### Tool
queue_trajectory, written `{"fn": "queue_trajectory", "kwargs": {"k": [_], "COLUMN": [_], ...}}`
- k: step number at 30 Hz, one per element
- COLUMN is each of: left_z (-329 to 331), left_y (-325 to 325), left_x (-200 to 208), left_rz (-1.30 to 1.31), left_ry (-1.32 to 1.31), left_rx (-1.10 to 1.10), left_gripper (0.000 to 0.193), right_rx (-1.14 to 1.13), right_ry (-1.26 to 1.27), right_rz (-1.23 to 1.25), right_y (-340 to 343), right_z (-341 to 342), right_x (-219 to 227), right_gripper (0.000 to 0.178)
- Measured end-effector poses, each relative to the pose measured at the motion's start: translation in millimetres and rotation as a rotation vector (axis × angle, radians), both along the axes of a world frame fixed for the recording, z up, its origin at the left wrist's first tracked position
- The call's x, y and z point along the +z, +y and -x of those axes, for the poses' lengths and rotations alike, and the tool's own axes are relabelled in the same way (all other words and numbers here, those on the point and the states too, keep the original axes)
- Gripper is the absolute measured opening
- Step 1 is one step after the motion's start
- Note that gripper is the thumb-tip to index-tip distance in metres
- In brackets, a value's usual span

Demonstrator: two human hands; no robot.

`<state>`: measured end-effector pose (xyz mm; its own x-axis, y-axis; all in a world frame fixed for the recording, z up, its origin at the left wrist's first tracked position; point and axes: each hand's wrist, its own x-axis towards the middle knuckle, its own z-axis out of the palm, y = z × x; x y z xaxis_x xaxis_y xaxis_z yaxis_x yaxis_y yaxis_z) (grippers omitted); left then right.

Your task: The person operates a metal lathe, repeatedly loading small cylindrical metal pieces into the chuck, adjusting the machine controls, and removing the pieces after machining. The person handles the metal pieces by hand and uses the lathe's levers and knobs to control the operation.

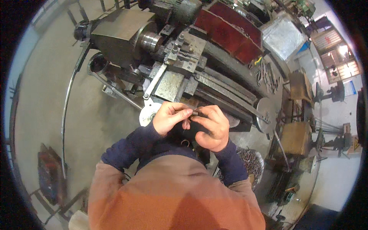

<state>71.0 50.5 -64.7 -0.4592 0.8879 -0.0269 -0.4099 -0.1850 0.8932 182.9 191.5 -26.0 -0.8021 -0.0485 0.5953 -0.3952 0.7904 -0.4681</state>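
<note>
My left hand (169,118) is closed in front of my body, thumb and fingers pinching a small dark metal piece (195,113) that looks like a short cylinder. From the other side, the fingertips of my right hand (213,128) meet the same piece, with the thumb held apart below. Fingers cover much of the piece, so its full shape is hidden. Just beyond my hands stands a metal lathe, with its carriage (168,86), tool post (188,53) and shiny round spindle end (151,41). A pale handwheel (150,114) sits beside my left hand.
A dark red tray (230,32) lies behind the lathe bed. Several wrenches (266,76) rest to its right, near a plastic-wrapped box (283,36). A container of small metal parts (251,165) stands by my right elbow. Long lever rods (69,103) reach out at left.
</note>
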Motion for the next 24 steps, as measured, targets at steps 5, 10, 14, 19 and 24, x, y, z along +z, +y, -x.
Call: {"fn": "queue_trajectory", "kwargs": {"k": [5,10,14,19,24], "left_z": [21,42,56,85,145], "left_y": [-11,-27,-36,-53,-129], "left_x": [18,20,18,14,26], "left_rz": [0.153,0.170,0.182,0.184,0.365], "left_ry": [0.229,0.236,0.237,0.306,0.791], "left_rx": [0.062,0.158,0.248,0.246,0.569], "left_gripper": [0.020,0.020,0.020,0.023,0.030], "right_rx": [0.095,0.211,0.282,0.357,0.149], "right_ry": [-0.084,-0.172,-0.173,-0.215,-0.070], "right_rz": [-0.139,-0.153,-0.146,-0.200,-0.484], "right_y": [-5,-11,-16,-12,30], "right_z": [25,58,87,123,203], "right_x": [16,23,24,22,16], "right_gripper": [0.036,0.036,0.035,0.031,0.022]}}
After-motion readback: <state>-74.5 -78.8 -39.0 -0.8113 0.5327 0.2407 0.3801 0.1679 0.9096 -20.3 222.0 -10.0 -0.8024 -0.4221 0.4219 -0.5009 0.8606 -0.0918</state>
